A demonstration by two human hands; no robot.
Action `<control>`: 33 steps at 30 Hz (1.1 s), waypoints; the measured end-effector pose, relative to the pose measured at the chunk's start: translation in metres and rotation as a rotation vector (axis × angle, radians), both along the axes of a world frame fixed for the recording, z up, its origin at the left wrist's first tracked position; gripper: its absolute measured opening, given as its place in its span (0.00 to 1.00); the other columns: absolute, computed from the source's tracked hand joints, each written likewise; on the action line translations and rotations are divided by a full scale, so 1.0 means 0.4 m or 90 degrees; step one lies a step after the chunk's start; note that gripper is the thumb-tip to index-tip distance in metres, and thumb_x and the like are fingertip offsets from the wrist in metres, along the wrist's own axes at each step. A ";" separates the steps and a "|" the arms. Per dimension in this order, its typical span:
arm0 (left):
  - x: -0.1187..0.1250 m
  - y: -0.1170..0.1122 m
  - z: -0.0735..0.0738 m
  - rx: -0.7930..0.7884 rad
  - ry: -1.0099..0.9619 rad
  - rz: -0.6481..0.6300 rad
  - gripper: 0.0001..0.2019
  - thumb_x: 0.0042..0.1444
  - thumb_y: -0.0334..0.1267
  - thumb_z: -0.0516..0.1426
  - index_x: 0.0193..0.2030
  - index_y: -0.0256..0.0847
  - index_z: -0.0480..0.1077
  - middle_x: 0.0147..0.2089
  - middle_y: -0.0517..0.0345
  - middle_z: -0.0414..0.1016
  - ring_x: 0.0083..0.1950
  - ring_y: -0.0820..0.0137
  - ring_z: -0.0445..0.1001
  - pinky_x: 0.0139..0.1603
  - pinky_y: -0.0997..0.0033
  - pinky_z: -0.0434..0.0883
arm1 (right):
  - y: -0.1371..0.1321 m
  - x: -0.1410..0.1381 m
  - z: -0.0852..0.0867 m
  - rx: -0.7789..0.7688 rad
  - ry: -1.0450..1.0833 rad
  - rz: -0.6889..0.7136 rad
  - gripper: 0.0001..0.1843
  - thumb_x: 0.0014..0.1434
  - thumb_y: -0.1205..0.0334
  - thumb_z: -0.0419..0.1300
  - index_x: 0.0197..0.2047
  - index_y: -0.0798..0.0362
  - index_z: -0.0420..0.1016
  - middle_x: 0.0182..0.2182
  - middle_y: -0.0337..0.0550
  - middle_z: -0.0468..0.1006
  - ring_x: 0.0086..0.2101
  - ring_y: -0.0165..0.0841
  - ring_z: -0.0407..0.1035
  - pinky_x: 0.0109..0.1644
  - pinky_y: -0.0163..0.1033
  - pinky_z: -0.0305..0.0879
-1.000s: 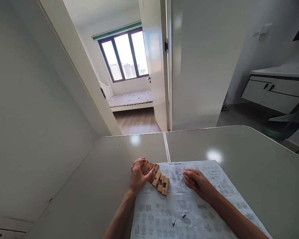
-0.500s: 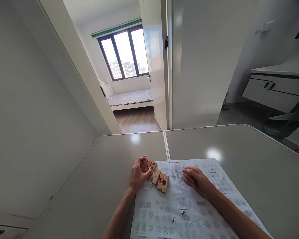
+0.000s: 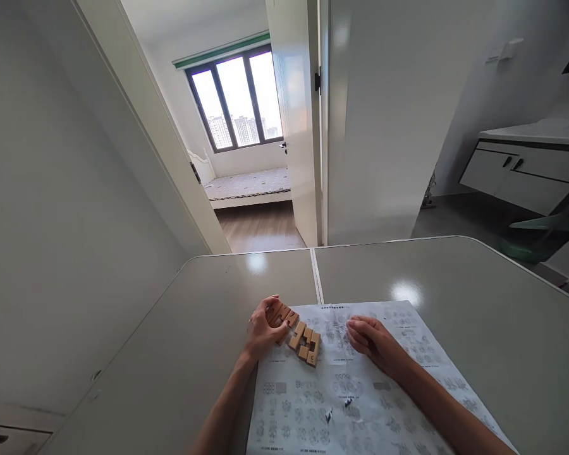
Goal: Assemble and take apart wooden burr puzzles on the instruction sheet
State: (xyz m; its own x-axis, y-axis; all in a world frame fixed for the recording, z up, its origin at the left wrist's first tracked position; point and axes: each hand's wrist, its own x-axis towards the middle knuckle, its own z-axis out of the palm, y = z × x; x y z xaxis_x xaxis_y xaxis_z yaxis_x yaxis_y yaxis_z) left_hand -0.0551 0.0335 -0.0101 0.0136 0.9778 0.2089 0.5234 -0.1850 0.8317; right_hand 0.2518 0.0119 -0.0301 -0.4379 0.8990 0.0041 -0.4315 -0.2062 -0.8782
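paper (image 3: 308,401), far-left corner: left hand (image 3: 260,330) pinches wooden blocks (image 3: 281,313), likely light, hard, grab edges; right hand (image 3: 370,338) curls, can't see inside

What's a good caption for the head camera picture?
Left hand around dark blocks, light blocks beside them, right hand curled over a printed sheet.

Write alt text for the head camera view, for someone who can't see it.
A person's left hand spans reddish-brown wooden blocks beside lighter wooden blocks on a printed paper sheet. The right hand, loosely curled, rests on the sheet. Beyond the glossy table, an open door shows a bed and window.
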 end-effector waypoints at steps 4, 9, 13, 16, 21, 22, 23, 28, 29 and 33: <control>-0.005 0.001 0.003 -0.013 0.002 -0.020 0.29 0.48 0.38 0.67 0.59 0.45 0.70 0.62 0.49 0.75 0.58 0.57 0.76 0.59 0.58 0.75 | -0.001 0.003 0.000 0.001 -0.001 0.002 0.28 0.66 0.49 0.65 0.23 0.50 0.58 0.19 0.32 0.57 0.22 0.27 0.46 0.30 0.41 0.41; -0.008 0.004 0.018 -0.010 0.023 -0.035 0.27 0.47 0.39 0.67 0.56 0.43 0.71 0.62 0.48 0.74 0.58 0.58 0.76 0.60 0.58 0.73 | 0.000 0.004 -0.002 0.004 0.000 0.003 0.27 0.67 0.49 0.64 0.22 0.50 0.58 0.18 0.32 0.57 0.22 0.28 0.45 0.30 0.41 0.40; -0.010 -0.003 0.033 -0.015 0.106 0.022 0.27 0.46 0.42 0.67 0.55 0.44 0.72 0.57 0.49 0.75 0.58 0.54 0.74 0.60 0.53 0.71 | 0.000 0.003 0.001 0.003 -0.004 0.003 0.28 0.66 0.48 0.65 0.22 0.50 0.57 0.18 0.32 0.57 0.22 0.28 0.44 0.30 0.41 0.40; -0.017 -0.009 0.048 -0.025 0.197 0.068 0.27 0.46 0.43 0.67 0.55 0.44 0.73 0.54 0.49 0.76 0.58 0.51 0.73 0.62 0.46 0.67 | -0.001 0.002 0.005 0.009 -0.008 0.004 0.27 0.66 0.48 0.65 0.22 0.50 0.58 0.18 0.32 0.58 0.22 0.28 0.45 0.30 0.41 0.40; -0.041 -0.010 0.070 -0.054 0.245 0.057 0.25 0.46 0.45 0.67 0.52 0.42 0.73 0.51 0.49 0.78 0.55 0.52 0.75 0.60 0.49 0.69 | 0.002 0.001 0.001 0.003 -0.005 -0.002 0.28 0.66 0.48 0.65 0.22 0.49 0.57 0.18 0.32 0.57 0.22 0.27 0.44 0.29 0.41 0.39; -0.046 -0.010 0.072 -0.063 0.243 0.051 0.25 0.45 0.45 0.67 0.51 0.41 0.73 0.51 0.48 0.78 0.55 0.52 0.75 0.58 0.51 0.71 | 0.002 0.001 -0.001 0.002 -0.005 -0.003 0.28 0.66 0.48 0.65 0.22 0.50 0.57 0.18 0.32 0.57 0.22 0.27 0.45 0.29 0.41 0.39; -0.050 -0.011 0.074 -0.071 0.242 0.046 0.25 0.44 0.45 0.67 0.50 0.40 0.73 0.50 0.47 0.78 0.55 0.52 0.76 0.56 0.53 0.73 | 0.003 0.001 -0.002 0.001 -0.004 -0.004 0.28 0.66 0.48 0.65 0.22 0.50 0.57 0.18 0.32 0.57 0.21 0.27 0.45 0.29 0.41 0.39; -0.061 -0.023 0.077 -0.088 0.250 0.047 0.27 0.42 0.45 0.68 0.50 0.39 0.73 0.49 0.46 0.79 0.53 0.52 0.77 0.53 0.55 0.75 | 0.002 0.000 0.003 -0.001 -0.010 -0.003 0.28 0.65 0.47 0.66 0.22 0.50 0.57 0.18 0.32 0.58 0.21 0.27 0.45 0.29 0.41 0.39; -0.061 -0.026 0.076 -0.087 0.248 0.046 0.27 0.42 0.45 0.68 0.50 0.40 0.73 0.49 0.47 0.79 0.53 0.52 0.78 0.53 0.56 0.76 | 0.002 0.000 0.006 -0.001 -0.012 -0.003 0.29 0.65 0.47 0.66 0.22 0.50 0.57 0.17 0.32 0.57 0.21 0.27 0.45 0.29 0.41 0.40; -0.057 -0.035 0.074 -0.089 0.212 0.018 0.24 0.45 0.42 0.67 0.50 0.42 0.73 0.44 0.51 0.81 0.45 0.58 0.80 0.46 0.62 0.77 | -0.002 0.001 0.014 0.005 -0.019 0.000 0.29 0.65 0.46 0.66 0.22 0.50 0.58 0.18 0.32 0.58 0.21 0.27 0.46 0.29 0.41 0.41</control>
State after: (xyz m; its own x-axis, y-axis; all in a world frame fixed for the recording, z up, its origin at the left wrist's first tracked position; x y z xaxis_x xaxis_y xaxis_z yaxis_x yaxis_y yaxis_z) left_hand -0.0779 0.0197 0.0195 0.0311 0.9976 0.0617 0.7734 -0.0631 0.6308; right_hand 0.2521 0.0112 -0.0245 -0.4382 0.8989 -0.0017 -0.4049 -0.1991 -0.8924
